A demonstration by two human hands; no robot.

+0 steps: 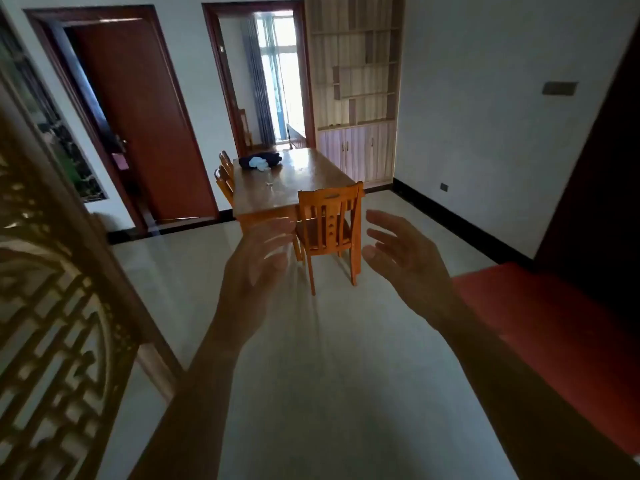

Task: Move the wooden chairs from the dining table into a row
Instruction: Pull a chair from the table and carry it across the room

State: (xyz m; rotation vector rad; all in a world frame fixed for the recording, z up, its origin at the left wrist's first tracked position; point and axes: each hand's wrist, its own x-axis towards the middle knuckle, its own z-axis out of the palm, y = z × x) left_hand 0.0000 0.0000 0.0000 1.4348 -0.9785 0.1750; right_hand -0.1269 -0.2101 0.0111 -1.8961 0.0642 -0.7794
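Note:
A wooden dining table [304,178] stands across the room. One wooden chair [329,220] sits at its near end, back toward me. Two more wooden chairs [224,174] are tucked along the table's left side, only their backs showing. My left hand [259,261] and my right hand [405,258] are raised in front of me, fingers spread, holding nothing. Both hands are well short of the near chair, one on each side of it in the view. The left hand is motion-blurred.
A carved wooden screen [52,323] fills the left foreground. A red bench [554,334] runs along the right. Dark cloth and a light item [259,161] lie on the table's far end. Open tiled floor [329,375] lies between me and the table. A shelf cabinet [356,98] stands behind.

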